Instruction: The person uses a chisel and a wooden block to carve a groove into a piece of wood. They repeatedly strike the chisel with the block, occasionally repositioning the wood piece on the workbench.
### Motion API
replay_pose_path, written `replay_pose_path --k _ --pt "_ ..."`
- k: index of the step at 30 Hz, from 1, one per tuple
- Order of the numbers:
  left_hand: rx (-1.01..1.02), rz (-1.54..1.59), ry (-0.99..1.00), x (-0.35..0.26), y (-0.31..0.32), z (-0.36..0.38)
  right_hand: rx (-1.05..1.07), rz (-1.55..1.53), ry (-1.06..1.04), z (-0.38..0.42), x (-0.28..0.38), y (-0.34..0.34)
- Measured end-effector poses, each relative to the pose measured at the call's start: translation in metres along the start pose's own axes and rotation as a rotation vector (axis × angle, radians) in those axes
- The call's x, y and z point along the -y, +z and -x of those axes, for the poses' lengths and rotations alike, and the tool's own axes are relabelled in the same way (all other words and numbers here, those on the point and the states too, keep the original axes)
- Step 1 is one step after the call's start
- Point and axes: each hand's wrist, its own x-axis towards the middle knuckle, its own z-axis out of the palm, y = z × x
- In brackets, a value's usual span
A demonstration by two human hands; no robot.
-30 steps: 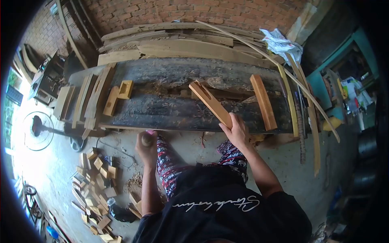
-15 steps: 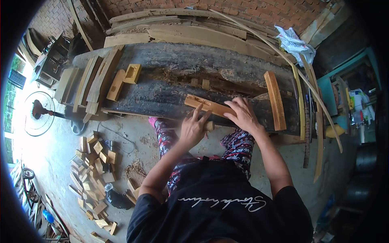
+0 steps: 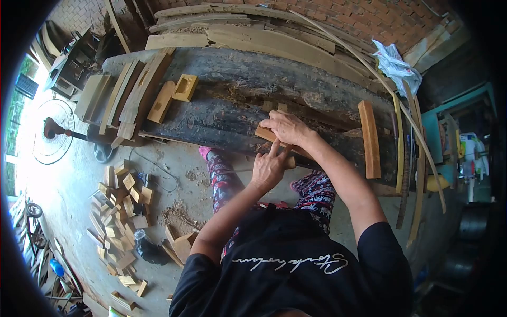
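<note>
A short wooden block (image 3: 268, 133) lies at the near edge of the dark, rough-barked log slab (image 3: 211, 127). My right hand (image 3: 289, 129) covers much of it from above, fingers curled around its far side, hiding the slot in its top. Just below, my left hand (image 3: 268, 170) has its index and middle fingers stretched up to the block's near side. Under that palm is a wooden-handled chisel (image 3: 289, 163), its handle end showing to the right and a thin blade, hard to make out, pointing left.
On the slab lie a squared timber (image 3: 369, 140) at right, a yellow hollowed block (image 3: 185, 87) and several planks (image 3: 145, 87) at left. Wood offcuts (image 3: 119, 216) and a black bag (image 3: 150, 251) are on the floor, near a fan (image 3: 53, 129).
My right hand has moved left along the block and now covers its slot. The view has shifted, so the slab and floor things appear slightly displaced. The left hand keeps the chisel.
</note>
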Motion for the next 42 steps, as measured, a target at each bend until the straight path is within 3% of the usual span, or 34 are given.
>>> replay_pose_path --k 7,23,26,28,29,31,32,34,39,42 --pt "-0.007 0.005 -0.011 -0.002 -0.001 0.000 -0.021 0.102 -0.130 -0.003 -0.002 -0.003" --pt "0.018 0.011 -0.030 -0.002 -0.001 -0.001 0.009 0.087 -0.155 -0.010 -0.007 -0.003" --pt "0.021 0.028 -0.036 -0.002 -0.001 0.000 -0.067 -0.071 -0.119 -0.005 -0.018 -0.008" --pt "0.029 0.048 -0.032 -0.002 -0.001 0.000 -0.371 -0.174 0.033 0.002 -0.024 -0.016" --pt "0.022 0.045 -0.038 -0.001 0.000 -0.001 -0.562 0.062 0.018 0.004 -0.027 -0.019" --pt "0.017 0.042 -0.038 -0.002 0.000 -0.001 -0.571 0.129 0.067 0.013 -0.027 -0.019" --pt "0.003 0.037 -0.029 -0.002 -0.001 0.000 -0.572 0.131 0.070 0.016 -0.024 -0.019" --pt "-0.013 0.033 -0.022 -0.003 -0.002 0.000 -0.320 -0.088 0.016 0.018 -0.015 -0.017" --pt "0.072 0.015 -0.031 -0.003 -0.006 0.000 -0.198 -0.265 0.092 0.014 -0.006 -0.004" --pt "-0.008 -0.001 0.003 -0.001 -0.001 0.002 -0.180 -0.383 0.176 0.018 -0.010 -0.003"
